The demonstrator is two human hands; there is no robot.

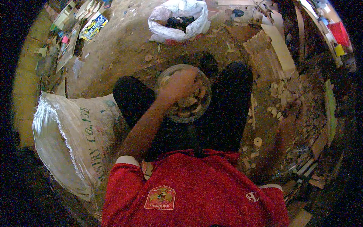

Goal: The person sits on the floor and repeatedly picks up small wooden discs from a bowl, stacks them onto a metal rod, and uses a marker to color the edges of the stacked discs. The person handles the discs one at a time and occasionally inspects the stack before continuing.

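Observation:
A round clear tub sits between my knees, holding several pale, chunky pieces that look like cut wood. My left hand reaches into it from the left and covers part of the contents. The fingers of that hand point down among the pieces, so their grip is hidden. Out to the right, my right hand is dim and smeared. It is nearest to a scatter of small pale pieces on the floor. Whether it holds anything does not show.
A white sack with dark lumps inside stands open ahead. On my left lies a large woven sack, its mouth facing outward. Boards and scraps litter the right side. One pale disc with a hole lies beside my right leg.

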